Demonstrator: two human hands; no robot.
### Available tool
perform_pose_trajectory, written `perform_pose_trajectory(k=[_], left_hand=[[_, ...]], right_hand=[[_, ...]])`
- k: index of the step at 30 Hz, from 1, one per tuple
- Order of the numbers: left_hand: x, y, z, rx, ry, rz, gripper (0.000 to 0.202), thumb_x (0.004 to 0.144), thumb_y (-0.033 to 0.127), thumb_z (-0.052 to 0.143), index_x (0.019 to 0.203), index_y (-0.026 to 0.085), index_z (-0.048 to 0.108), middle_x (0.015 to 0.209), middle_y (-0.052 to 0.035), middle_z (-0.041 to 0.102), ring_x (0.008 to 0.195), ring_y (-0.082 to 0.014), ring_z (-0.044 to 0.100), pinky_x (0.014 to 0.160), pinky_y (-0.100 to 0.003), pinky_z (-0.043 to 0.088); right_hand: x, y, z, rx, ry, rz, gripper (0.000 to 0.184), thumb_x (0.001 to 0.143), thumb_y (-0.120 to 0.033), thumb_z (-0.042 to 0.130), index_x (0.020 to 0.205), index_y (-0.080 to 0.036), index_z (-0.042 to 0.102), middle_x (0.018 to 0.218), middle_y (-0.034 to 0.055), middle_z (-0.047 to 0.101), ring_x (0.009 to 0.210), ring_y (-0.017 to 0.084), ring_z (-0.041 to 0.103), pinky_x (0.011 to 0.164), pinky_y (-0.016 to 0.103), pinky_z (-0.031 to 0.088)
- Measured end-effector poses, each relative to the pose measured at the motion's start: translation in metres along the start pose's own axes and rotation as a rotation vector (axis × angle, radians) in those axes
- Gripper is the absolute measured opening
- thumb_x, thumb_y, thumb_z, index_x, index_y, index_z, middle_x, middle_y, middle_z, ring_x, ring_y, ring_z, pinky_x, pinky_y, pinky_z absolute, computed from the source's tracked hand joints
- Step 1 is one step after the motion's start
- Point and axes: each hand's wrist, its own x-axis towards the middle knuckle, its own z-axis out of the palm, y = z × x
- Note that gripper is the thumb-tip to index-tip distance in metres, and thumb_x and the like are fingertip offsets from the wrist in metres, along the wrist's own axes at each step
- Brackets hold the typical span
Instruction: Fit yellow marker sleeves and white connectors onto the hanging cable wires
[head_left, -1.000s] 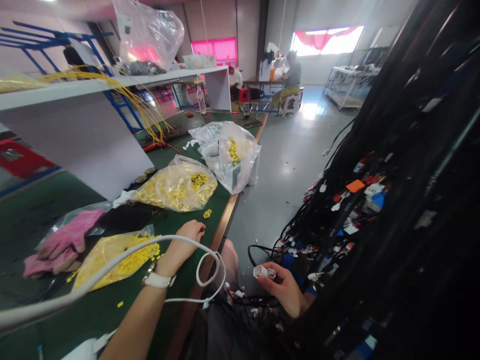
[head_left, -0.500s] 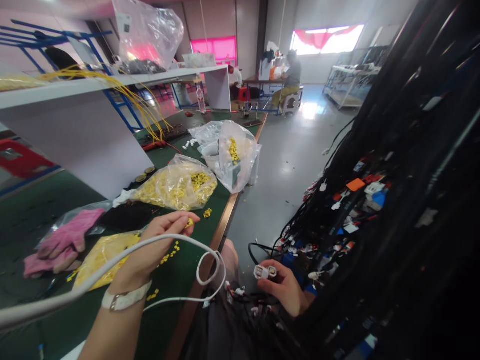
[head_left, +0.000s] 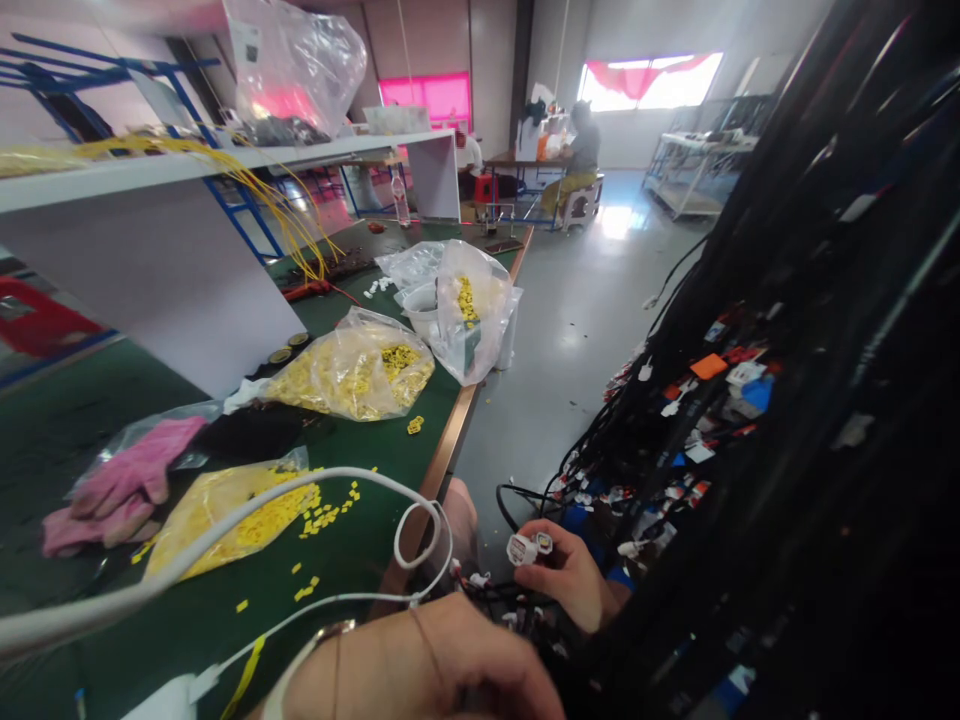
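My right hand (head_left: pixel 574 580) is over my lap and pinches a small white connector (head_left: pixel 529 547) on dark wires, next to the hanging wire harness (head_left: pixel 750 420). My left hand (head_left: pixel 435 665) is low at the bottom edge, close to the camera and a little blurred. Its fingers are curled and what they hold is hidden. A white watch band is on that wrist. Loose yellow pieces (head_left: pixel 326 515) lie on the green table (head_left: pixel 187 615) beside an open bag of yellow pieces (head_left: pixel 225 510).
A white cable (head_left: pixel 409 530) loops over the table edge. Pink gloves (head_left: pixel 124 485) lie at the left. More bags of yellow pieces (head_left: pixel 352 375) and a white shelf (head_left: pixel 187 260) stand further back. A person (head_left: pixel 581 150) sits far off at another table.
My left hand left the table, where it pinched a yellow piece from the pile, and came back down towards my lap. More yellow pieces lie scattered. The right hand barely moved.
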Motion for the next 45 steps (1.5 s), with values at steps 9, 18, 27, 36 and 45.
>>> perform_pose_trajectory(k=[9,18,27,36,45], left_hand=[[0.038,-0.036,0.014,0.244,0.525,-0.175,0.013,0.080,0.009,0.056,0.086,0.016,0.066,0.090,-0.0050,0.065,0.085,-0.0151,0.059,0.078,-0.024,0.045],[0.047,-0.068,0.004,0.089,0.657,-0.286,0.010,0.079,0.018,0.058,0.083,0.017,0.068,0.081,-0.0026,0.070,0.077,-0.0158,0.062,0.070,-0.024,0.045],[0.051,-0.075,-0.002,0.090,0.683,-0.347,0.012,0.075,0.018,0.062,0.077,0.015,0.073,0.075,-0.0056,0.070,0.074,-0.0178,0.061,0.066,-0.025,0.043],[0.050,-0.077,-0.002,0.174,0.652,-0.307,0.015,0.078,0.016,0.058,0.079,0.017,0.073,0.077,-0.0041,0.071,0.075,-0.0168,0.062,0.069,-0.025,0.043],[0.054,-0.080,-0.001,0.087,0.678,-0.346,0.010,0.074,0.017,0.062,0.075,0.015,0.071,0.074,-0.0043,0.069,0.072,-0.0163,0.060,0.065,-0.024,0.042]], right_hand=[[-0.002,0.012,-0.010,-0.053,-0.043,-0.035,0.039,0.057,-0.035,0.085,0.082,-0.018,0.062,0.063,-0.0056,0.057,0.058,0.012,0.048,0.056,0.025,0.035],[0.000,0.004,-0.009,-0.013,-0.029,-0.036,0.043,0.048,-0.034,0.088,0.079,-0.018,0.062,0.062,-0.0054,0.057,0.056,0.012,0.047,0.055,0.025,0.036],[0.002,0.007,-0.011,-0.023,-0.036,-0.045,0.044,0.050,-0.037,0.087,0.081,-0.018,0.061,0.063,-0.0047,0.056,0.057,0.012,0.046,0.055,0.026,0.036],[0.003,0.006,-0.010,0.010,-0.071,-0.010,0.046,0.050,-0.040,0.087,0.081,-0.019,0.061,0.062,-0.0059,0.054,0.056,0.011,0.045,0.056,0.026,0.035],[0.002,0.006,-0.010,0.025,-0.082,-0.028,0.044,0.052,-0.039,0.086,0.083,-0.019,0.062,0.063,-0.0054,0.056,0.056,0.011,0.047,0.056,0.026,0.035]])
